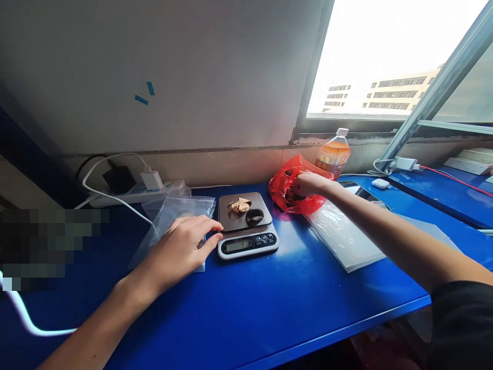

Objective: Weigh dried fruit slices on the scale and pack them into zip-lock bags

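Note:
A digital kitchen scale (248,246) stands on the blue table, its small display lit too faintly to read surely. On its metal plate (231,221) lie some pale, dry, curled pieces (240,205) and one dark, wrinkled oval piece (254,217). My left hand (190,241) is at the scale's left edge, thumb and forefinger apart, holding nothing. Beneath that hand are clear zip bags (165,213). My right hand (306,183) reaches into a red plastic bag (283,182) with dark brown pieces inside; its fingers are hidden there.
Behind the red bag stands a bottle of orange drink (334,154). Flat clear plastic sleeves (346,241) and a phone (364,191) lie under and beside my right forearm. A power strip (115,198) with chargers and white cables runs along the wall at left.

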`<state>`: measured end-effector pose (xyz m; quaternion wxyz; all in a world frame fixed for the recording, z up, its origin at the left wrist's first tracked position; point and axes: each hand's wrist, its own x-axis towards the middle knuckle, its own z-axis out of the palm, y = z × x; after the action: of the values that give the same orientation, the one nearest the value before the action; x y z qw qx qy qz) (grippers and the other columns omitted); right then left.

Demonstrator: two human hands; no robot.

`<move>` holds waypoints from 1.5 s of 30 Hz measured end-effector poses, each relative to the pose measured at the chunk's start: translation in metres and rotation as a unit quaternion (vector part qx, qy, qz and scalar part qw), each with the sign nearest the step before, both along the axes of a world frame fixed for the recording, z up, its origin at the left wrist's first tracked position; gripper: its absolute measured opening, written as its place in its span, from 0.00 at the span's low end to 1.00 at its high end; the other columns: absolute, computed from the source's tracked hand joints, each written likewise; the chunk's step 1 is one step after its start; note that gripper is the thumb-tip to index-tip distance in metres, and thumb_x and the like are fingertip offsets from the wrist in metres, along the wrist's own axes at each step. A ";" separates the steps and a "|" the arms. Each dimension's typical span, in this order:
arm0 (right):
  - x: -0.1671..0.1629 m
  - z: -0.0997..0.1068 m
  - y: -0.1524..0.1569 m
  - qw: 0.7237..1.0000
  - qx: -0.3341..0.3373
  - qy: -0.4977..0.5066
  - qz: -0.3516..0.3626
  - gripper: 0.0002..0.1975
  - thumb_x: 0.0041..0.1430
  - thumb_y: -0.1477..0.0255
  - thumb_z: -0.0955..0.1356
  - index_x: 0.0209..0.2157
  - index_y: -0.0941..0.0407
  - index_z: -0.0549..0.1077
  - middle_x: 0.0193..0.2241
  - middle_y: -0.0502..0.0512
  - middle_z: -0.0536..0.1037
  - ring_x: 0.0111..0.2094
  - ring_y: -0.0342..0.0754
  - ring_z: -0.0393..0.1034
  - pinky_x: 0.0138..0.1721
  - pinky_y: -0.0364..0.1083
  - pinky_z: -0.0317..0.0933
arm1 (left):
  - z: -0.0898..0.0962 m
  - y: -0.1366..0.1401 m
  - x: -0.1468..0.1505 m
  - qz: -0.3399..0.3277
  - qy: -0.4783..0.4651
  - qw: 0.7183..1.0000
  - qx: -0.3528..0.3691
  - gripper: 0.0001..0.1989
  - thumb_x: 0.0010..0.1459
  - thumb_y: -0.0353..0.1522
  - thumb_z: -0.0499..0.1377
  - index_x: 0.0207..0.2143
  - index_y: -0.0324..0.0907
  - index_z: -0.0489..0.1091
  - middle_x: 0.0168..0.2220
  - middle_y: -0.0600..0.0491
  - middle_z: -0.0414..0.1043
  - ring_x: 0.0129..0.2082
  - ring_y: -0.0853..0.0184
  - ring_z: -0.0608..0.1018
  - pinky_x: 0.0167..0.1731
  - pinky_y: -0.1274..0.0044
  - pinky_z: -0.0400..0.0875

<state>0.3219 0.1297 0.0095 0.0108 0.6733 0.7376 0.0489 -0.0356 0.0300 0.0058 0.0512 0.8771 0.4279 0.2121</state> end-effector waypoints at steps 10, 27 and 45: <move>0.009 0.017 -0.019 0.985 0.062 0.159 0.035 0.13 0.61 0.65 0.64 0.32 0.58 0.75 0.31 0.56 0.79 0.30 0.46 0.72 0.28 0.42 0.61 | 0.004 -0.002 0.000 -0.003 -0.005 1.000 0.009 0.15 0.61 0.41 0.51 0.38 0.46 0.75 0.38 0.53 0.79 0.41 0.58 0.78 0.44 0.69 0.69; -0.082 0.008 -0.087 0.922 0.209 0.276 0.173 0.12 0.59 0.68 0.66 0.26 0.57 0.77 0.21 0.52 0.76 0.22 0.42 0.65 0.27 0.42 0.54 | -0.001 -0.001 0.000 0.009 0.034 0.999 -0.035 0.17 0.63 0.41 0.49 0.41 0.44 0.75 0.40 0.51 0.78 0.44 0.57 0.76 0.49 0.65 0.66; -0.098 -0.010 -0.055 0.906 0.090 0.406 0.072 0.11 0.61 0.72 0.66 0.35 0.59 0.82 0.32 0.54 0.83 0.32 0.45 0.76 0.31 0.39 0.63 | -0.004 -0.006 0.005 -0.024 0.050 0.998 -0.003 0.16 0.64 0.42 0.50 0.40 0.47 0.75 0.40 0.53 0.78 0.43 0.59 0.78 0.49 0.67 0.67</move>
<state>0.2236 0.0752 -0.0006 -0.3541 0.5778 0.7173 -0.1618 -0.0310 0.0238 0.0022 0.0375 0.8966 0.4090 0.1653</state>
